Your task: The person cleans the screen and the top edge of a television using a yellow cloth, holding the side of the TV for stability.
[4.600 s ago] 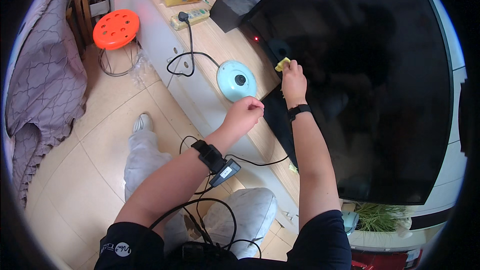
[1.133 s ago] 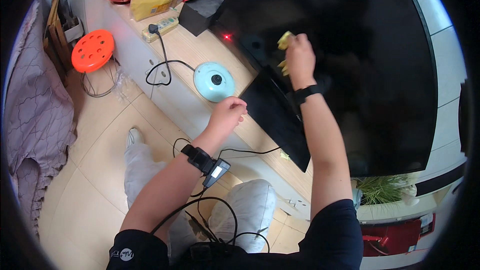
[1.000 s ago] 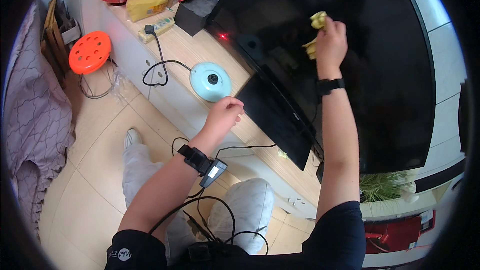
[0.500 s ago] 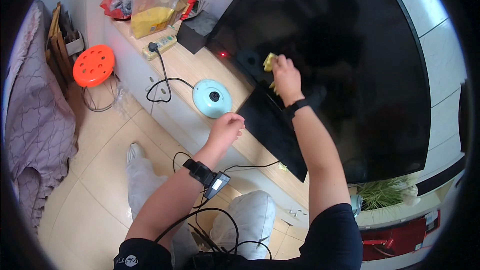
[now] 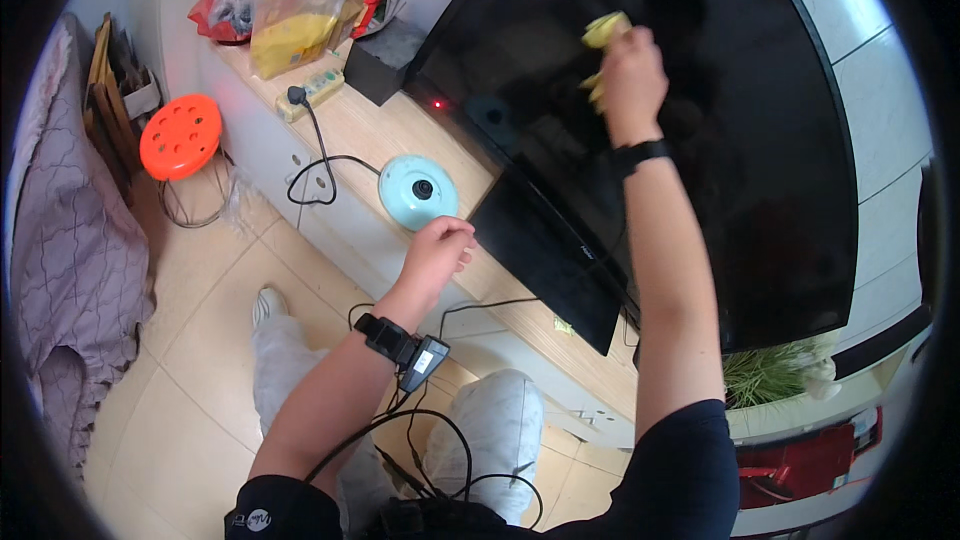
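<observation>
My right hand (image 5: 636, 88) is closed around a yellow cloth (image 5: 605, 30) and presses it against the dark screen of a large television (image 5: 740, 170). Part of the cloth sticks out beyond the fingertips, with another bit below them. My left hand (image 5: 437, 252) hovers by the cabinet's front edge, fingers curled in and nothing visible in them. Just beyond it lies a round light-blue kettle base (image 5: 405, 202) with a black centre connector. The television's flat black stand (image 5: 545, 260) rests on the wooden cabinet top (image 5: 365, 135).
A black cable runs from the kettle base to a power strip (image 5: 312, 93). Behind are a black box (image 5: 383, 62) and a bag with yellow contents (image 5: 290, 35). An orange stool (image 5: 181, 137) stands at left, near a grey quilted cover (image 5: 80, 210). A grassy plant (image 5: 765, 375) sits at right.
My right hand has moved up and to the right across the screen with the cloth. My left hand has barely shifted, and the whole view has tilted slightly.
</observation>
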`<state>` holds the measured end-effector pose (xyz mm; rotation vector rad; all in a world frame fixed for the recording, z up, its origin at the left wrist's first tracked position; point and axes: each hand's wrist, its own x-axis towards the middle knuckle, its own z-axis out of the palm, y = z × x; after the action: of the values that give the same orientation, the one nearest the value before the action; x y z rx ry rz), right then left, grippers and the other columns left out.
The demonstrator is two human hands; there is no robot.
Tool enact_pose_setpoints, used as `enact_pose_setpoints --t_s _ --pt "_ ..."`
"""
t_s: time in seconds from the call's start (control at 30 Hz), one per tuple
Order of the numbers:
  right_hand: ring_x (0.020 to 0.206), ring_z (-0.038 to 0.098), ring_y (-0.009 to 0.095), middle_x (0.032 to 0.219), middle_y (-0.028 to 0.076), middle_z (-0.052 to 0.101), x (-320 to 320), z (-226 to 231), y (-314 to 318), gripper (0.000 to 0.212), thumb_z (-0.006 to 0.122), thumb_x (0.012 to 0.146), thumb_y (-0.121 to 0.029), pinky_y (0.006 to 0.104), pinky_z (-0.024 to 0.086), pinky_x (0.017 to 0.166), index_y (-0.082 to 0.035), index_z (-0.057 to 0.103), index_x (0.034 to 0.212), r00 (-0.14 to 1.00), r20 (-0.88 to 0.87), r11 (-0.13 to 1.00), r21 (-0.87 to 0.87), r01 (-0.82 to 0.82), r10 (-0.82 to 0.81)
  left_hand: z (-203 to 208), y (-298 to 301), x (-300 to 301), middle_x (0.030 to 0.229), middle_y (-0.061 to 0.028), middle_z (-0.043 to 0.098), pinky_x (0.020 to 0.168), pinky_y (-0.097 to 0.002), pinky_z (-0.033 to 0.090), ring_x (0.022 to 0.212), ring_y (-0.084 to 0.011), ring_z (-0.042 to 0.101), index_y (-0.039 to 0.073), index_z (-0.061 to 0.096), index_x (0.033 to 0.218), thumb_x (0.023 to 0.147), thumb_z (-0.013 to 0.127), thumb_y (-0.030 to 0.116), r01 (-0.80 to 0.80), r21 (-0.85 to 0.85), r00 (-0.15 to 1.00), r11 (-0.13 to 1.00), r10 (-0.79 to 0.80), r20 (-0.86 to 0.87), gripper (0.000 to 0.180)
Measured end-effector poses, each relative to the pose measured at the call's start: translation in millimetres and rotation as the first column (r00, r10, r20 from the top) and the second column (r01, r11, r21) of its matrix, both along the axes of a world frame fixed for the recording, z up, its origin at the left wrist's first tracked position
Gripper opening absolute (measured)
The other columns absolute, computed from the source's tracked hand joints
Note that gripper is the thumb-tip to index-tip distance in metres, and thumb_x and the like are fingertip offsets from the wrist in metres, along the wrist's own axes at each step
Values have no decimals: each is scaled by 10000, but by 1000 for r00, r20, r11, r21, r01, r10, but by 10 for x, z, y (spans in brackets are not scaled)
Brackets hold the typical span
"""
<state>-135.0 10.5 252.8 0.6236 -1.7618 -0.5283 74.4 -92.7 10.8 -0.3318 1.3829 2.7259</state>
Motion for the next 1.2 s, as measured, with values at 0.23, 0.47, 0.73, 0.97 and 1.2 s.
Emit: enact_pose_setpoints --t_s 0.23,0.47,0.73,0.97,1.2 --pt "828 602 212 935 49 522 114 -356 127 255 597 823 -82 310 573 630 -62 641 1074 983 185 997 82 -16 1 13 17 -5 913 -34 631 683 -254 469 758 -112 579 45 611 1049 903 562 143 0 -5 1000 1000 0 4 182" --pt "808 610 257 912 77 539 91 428 110 177 569 848 -54 368 555 632 -62 640 1011 991 68 984 -141 -105 116 14 0 24 933 -43 640 687 -256 474 771 -114 588 42 612 1058 903 565 143 -7 -35 1000 999 7 2 190" --pt "847 584 203 958 55 497 94 -857 143 317 590 808 -108 293 571 596 -51 600 1119 952 300 945 326 -35 -68 30 0 18 905 -27 630 686 -254 478 771 -111 587 51 609 1052 909 564 149 11 -24 1000 1000 -11 -10 179" --pt "841 609 257 987 98 519 -121 172 -46 308 545 883 -98 360 577 634 -78 551 1190 991 117 994 102 46 -58 -27 -60 11 911 -33 629 696 -259 472 775 -114 585 52 606 1054 906 559 144 8 -20 1000 1000 -8 15 180" --pt "833 652 310 1033 74 583 -166 1069 -103 275 592 878 -149 421 559 676 -170 628 1150 986 -125 987 -99 -124 111 47 -84 37 922 -38 633 699 -263 473 779 -116 586 48 607 1060 910 566 157 23 6 1000 1000 -23 1 190"
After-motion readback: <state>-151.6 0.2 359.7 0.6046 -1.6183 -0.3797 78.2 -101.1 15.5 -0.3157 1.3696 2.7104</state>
